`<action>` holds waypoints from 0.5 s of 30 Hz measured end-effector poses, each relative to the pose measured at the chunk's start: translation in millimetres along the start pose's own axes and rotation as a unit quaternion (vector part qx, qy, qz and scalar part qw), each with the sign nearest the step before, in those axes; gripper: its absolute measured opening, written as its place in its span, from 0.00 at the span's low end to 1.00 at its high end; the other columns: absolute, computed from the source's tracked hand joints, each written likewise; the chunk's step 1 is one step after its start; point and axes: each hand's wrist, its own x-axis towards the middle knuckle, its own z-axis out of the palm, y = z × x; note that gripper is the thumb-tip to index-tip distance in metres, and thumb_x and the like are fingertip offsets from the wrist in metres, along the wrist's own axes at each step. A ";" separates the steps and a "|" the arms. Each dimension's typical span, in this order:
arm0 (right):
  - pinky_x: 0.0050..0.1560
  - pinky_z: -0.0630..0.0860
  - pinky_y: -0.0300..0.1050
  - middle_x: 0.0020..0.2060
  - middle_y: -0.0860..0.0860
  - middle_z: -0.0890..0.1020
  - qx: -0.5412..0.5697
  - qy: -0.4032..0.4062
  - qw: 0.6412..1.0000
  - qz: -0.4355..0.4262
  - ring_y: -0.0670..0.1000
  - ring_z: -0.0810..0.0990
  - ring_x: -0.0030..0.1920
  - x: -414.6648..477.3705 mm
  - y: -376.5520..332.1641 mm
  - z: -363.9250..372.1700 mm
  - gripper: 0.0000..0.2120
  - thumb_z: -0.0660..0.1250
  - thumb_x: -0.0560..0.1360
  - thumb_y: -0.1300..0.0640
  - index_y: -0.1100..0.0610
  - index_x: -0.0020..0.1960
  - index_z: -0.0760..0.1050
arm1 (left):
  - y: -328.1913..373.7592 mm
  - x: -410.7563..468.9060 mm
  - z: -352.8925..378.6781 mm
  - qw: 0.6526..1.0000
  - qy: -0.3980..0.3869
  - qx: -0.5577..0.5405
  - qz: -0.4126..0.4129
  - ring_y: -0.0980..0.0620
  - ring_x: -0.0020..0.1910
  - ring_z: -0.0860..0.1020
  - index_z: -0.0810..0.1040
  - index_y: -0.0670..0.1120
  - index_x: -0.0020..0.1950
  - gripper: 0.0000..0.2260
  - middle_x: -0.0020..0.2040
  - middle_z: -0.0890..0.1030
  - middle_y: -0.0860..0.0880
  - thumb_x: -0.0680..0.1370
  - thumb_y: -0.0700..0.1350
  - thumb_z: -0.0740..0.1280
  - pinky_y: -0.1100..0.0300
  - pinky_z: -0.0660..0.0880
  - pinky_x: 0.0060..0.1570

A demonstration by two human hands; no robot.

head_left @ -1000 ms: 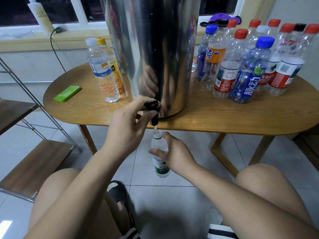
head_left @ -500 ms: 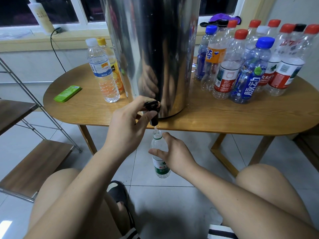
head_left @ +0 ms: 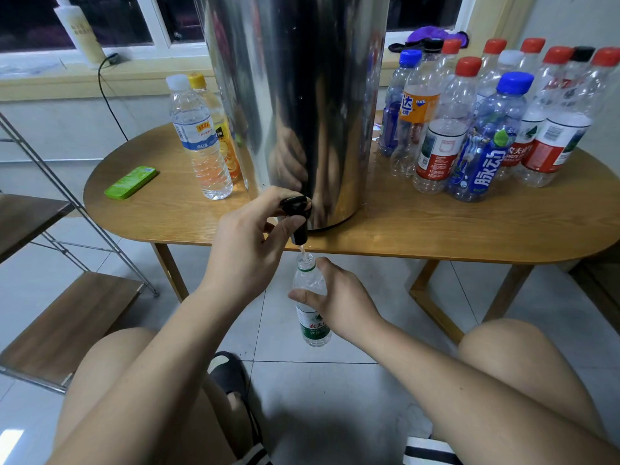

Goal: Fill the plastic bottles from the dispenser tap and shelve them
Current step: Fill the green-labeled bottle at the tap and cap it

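Note:
A tall steel dispenser (head_left: 302, 95) stands on the wooden table (head_left: 436, 229), its black tap (head_left: 297, 216) hanging over the front edge. My left hand (head_left: 248, 239) grips the tap lever. Below the spout my right hand (head_left: 335, 300) holds an uncapped clear bottle with a green label (head_left: 312, 327) upright, its mouth under the tap. A thin stream of water runs into it. Several empty capped bottles (head_left: 489, 129) stand in a cluster on the table's right side. Two capped bottles (head_left: 201, 142) stand left of the dispenser.
A green flat case (head_left: 131, 182) lies on the table's left end. A metal-framed rack with wooden shelves (head_left: 67, 323) stands at the left. My bare knees fill the lower view, above a black sandal (head_left: 231, 374) on the tiled floor.
The bottle has risen slightly, bringing its mouth closer to the spout. Both hands otherwise keep their places.

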 end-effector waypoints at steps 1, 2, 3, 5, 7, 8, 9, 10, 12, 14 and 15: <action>0.56 0.80 0.55 0.61 0.51 0.85 -0.001 0.000 1.000 -0.001 0.57 0.82 0.59 -0.3 -0.3 -0.1 0.33 0.73 0.76 0.30 0.51 0.70 0.72 | 0.4 0.0 -0.2 1.000 -0.001 -0.001 -0.002 0.54 0.52 0.85 0.83 0.47 0.63 0.09 0.52 0.88 0.54 0.84 0.38 0.73 0.54 0.80 0.49; 0.55 0.80 0.55 0.61 0.51 0.85 0.000 -0.001 1.000 -0.002 0.56 0.82 0.59 -0.5 -0.7 -0.2 0.33 0.73 0.76 0.30 0.52 0.70 0.72 | 0.7 0.2 -0.5 1.000 -0.003 -0.002 -0.004 0.54 0.52 0.85 0.83 0.47 0.63 0.09 0.51 0.88 0.54 0.84 0.38 0.72 0.54 0.80 0.49; 0.56 0.80 0.55 0.61 0.51 0.85 0.002 -0.001 1.000 -0.005 0.56 0.82 0.59 -0.8 -0.3 0.1 0.33 0.73 0.76 0.30 0.51 0.70 0.73 | 1.1 0.4 -0.9 1.000 -0.005 -0.001 -0.005 0.55 0.52 0.85 0.83 0.47 0.63 0.09 0.51 0.88 0.54 0.84 0.39 0.72 0.54 0.80 0.50; 0.56 0.81 0.55 0.61 0.50 0.85 0.008 -0.003 1.000 -0.005 0.55 0.82 0.59 -1.2 -0.8 -0.2 0.32 0.73 0.76 0.31 0.51 0.70 0.73 | 2.0 1.1 -1.7 1.000 -0.010 0.005 -0.009 0.55 0.53 0.85 0.83 0.48 0.63 0.09 0.52 0.88 0.55 0.84 0.39 0.72 0.53 0.80 0.50; 0.57 0.81 0.56 0.61 0.50 0.85 0.013 -0.002 1.000 -0.003 0.55 0.82 0.59 -0.9 -0.6 0.4 0.33 0.73 0.75 0.30 0.50 0.70 0.73 | 2.8 1.9 -2.4 1.000 -0.015 0.003 -0.016 0.58 0.55 0.85 0.81 0.48 0.64 0.10 0.53 0.88 0.56 0.84 0.39 0.72 0.56 0.80 0.51; 0.56 0.81 0.56 0.61 0.49 0.85 0.015 -0.002 1.000 -0.001 0.55 0.82 0.59 -1.3 -1.4 0.3 0.34 0.72 0.75 0.29 0.50 0.70 0.73 | 2.8 2.5 -2.8 1.000 -0.016 -0.003 -0.024 0.59 0.56 0.84 0.81 0.48 0.65 0.10 0.55 0.88 0.57 0.84 0.40 0.72 0.56 0.80 0.51; 0.56 0.82 0.56 0.61 0.49 0.85 0.017 0.000 1.000 -0.003 0.55 0.83 0.59 -1.6 -1.5 0.5 0.35 0.71 0.73 0.27 0.49 0.70 0.73 | 3.0 3.0 -3.2 0.999 -0.017 -0.010 -0.031 0.61 0.57 0.84 0.80 0.49 0.66 0.11 0.56 0.87 0.58 0.84 0.40 0.72 0.56 0.80 0.52; 0.55 0.82 0.56 0.60 0.49 0.85 0.017 0.002 1.000 -0.004 0.55 0.83 0.59 -2.1 -1.9 0.6 0.37 0.69 0.72 0.25 0.49 0.70 0.73 | 3.0 3.2 -3.6 0.999 -0.017 -0.015 -0.036 0.61 0.59 0.84 0.79 0.49 0.66 0.11 0.57 0.87 0.59 0.84 0.41 0.72 0.55 0.80 0.53; 0.55 0.82 0.56 0.60 0.49 0.85 0.017 0.003 1.000 -0.006 0.54 0.83 0.59 -2.5 -2.1 0.6 0.39 0.67 0.70 0.22 0.49 0.70 0.73 | 3.0 3.0 -3.6 0.999 -0.019 -0.020 -0.039 0.62 0.60 0.83 0.79 0.49 0.67 0.12 0.58 0.87 0.60 0.85 0.42 0.72 0.55 0.80 0.54; 0.55 0.82 0.56 0.60 0.49 0.85 0.016 0.002 1.000 -0.006 0.54 0.83 0.59 -2.4 -2.3 0.1 0.38 0.69 0.71 0.24 0.49 0.70 0.73 | 2.0 2.9 -4.0 0.999 -0.019 -0.024 -0.036 0.61 0.60 0.83 0.79 0.48 0.67 0.11 0.58 0.87 0.60 0.85 0.41 0.72 0.58 0.80 0.53; 0.55 0.82 0.56 0.60 0.49 0.85 0.015 0.002 1.000 -0.006 0.54 0.83 0.59 -2.0 -1.9 0.1 0.37 0.70 0.72 0.25 0.49 0.70 0.73 | 0.7 2.8 -4.3 0.999 -0.019 -0.026 -0.034 0.60 0.60 0.84 0.79 0.49 0.67 0.11 0.58 0.87 0.59 0.85 0.41 0.72 0.59 0.79 0.53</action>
